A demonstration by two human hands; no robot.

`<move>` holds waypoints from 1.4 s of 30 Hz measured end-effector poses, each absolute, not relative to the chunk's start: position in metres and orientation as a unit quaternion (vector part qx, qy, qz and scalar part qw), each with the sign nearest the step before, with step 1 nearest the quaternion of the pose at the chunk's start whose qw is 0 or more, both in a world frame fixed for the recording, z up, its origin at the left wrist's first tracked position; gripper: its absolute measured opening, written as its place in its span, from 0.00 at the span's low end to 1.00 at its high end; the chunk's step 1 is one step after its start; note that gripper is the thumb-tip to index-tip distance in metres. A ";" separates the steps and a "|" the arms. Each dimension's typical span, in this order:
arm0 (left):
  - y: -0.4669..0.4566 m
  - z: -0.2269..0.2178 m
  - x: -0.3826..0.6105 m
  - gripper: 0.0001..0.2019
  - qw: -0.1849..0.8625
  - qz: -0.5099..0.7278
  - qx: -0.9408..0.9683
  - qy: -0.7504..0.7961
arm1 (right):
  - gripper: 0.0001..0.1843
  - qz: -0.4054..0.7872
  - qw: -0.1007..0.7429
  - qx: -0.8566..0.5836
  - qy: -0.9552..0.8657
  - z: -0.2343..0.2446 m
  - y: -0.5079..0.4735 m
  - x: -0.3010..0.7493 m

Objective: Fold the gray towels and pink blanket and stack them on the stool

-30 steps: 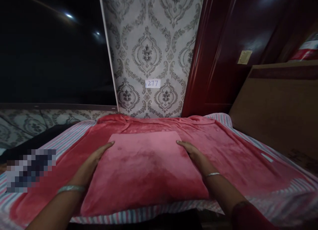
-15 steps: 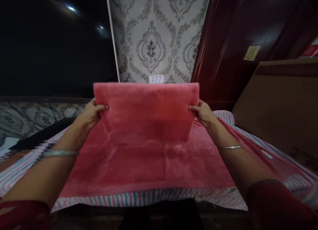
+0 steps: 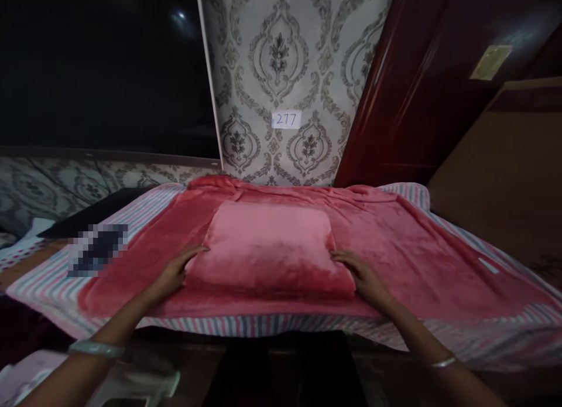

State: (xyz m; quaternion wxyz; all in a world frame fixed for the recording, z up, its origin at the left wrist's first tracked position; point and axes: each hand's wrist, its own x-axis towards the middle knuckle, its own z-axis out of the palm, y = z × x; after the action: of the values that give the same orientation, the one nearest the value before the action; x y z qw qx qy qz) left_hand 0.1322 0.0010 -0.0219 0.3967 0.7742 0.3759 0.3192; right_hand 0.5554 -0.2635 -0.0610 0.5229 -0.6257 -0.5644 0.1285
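A folded pink fleece blanket (image 3: pixel 268 246) lies as a thick rectangle on a spread pink blanket (image 3: pixel 395 260) that covers a striped sheet (image 3: pixel 246 325). My left hand (image 3: pixel 175 272) rests flat against the folded blanket's left edge, fingers pointing at its near left corner. On the other side, my right hand (image 3: pixel 362 278) presses against the near right corner. Both hands touch the fold from the sides; neither grips it. A metal bangle sits on each wrist.
A patterned wallpaper wall with a paper label "277" (image 3: pixel 286 119) stands behind the bed. A dark red wooden door (image 3: pixel 421 91) and a brown headboard (image 3: pixel 504 178) are at the right. A dark flat object (image 3: pixel 88 211) lies at the left, and a dark panel above it.
Half a second ago both hands held the blanket's far edge raised upright. That edge has come down toward me, making a smaller, thicker fold, and my hands now lie against its sides.
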 end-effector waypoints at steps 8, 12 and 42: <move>0.014 0.008 0.183 0.29 0.199 0.313 0.842 0.392 | 0.25 0.009 0.445 -0.707 -0.549 -0.017 -0.221 0.543; 0.009 0.033 0.259 0.34 0.079 0.169 0.913 0.363 | 0.33 -0.014 0.306 -0.735 -0.605 0.015 -0.152 0.507; 0.051 -0.014 0.307 0.35 -0.043 0.094 0.877 0.469 | 0.31 -0.019 0.150 -0.849 -0.507 -0.022 -0.090 0.511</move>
State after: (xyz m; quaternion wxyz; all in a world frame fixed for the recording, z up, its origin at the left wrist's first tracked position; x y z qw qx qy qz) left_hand 0.3065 0.0515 -0.0140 -0.0430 0.8770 0.4692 0.0940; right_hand 0.5109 -0.0896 -0.0224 0.1502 -0.8485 -0.5070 -0.0188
